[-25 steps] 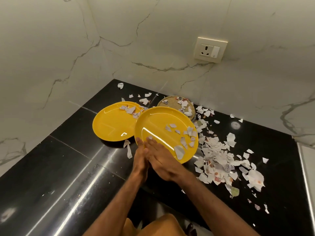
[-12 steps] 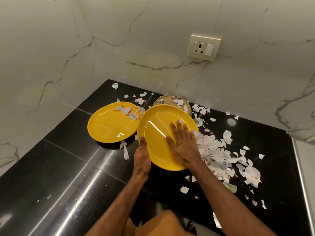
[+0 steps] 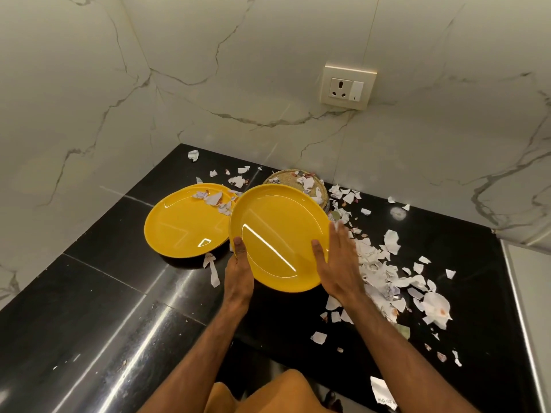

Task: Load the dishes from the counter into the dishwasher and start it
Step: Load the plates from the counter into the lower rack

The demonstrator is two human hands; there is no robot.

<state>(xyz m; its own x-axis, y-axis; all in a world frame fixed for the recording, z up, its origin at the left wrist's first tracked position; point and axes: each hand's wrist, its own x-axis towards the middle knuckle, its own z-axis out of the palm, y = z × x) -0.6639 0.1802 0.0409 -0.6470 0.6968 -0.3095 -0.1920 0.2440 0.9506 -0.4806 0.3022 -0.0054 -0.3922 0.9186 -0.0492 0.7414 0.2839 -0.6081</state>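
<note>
Nearest me, an orange garment (image 3: 286, 391) fills the bottom edge and hides part of the front lip of the glossy black stone counter (image 3: 89, 308). A printed paper scrap (image 3: 383, 393) is cut off by the frame there.

My left hand (image 3: 238, 272) holds the near round yellow plastic plate (image 3: 277, 234) at its left rim. Its grip is narrow, with the thumb on the inner face and the fingers hidden beneath. My right hand (image 3: 340, 263) lies along the plate's right rim with its grip wide: thumb on the face, fingers straight. The fingertips are blurred, so I cannot tell whether they bear under the rim. The plate is tilted toward me, above the counter's middle.

The widest stretch of bare stone runs left of my left forearm. To the right, torn white paper scraps (image 3: 378, 263) crowd the counter out to its pale right border (image 3: 520, 293).

Just behind and left, a second round yellow plate (image 3: 182, 225) lies flat with scraps on its far side. The held plate overlaps its right rim. Behind the held plate, a round woven tan mat (image 3: 316, 192) sits mostly covered, so I cannot make out what it is.

The counter ends in a corner of white veined marble wall (image 3: 208, 70). A cream socket plate (image 3: 347, 86) is mounted on the wall above the mat.
</note>
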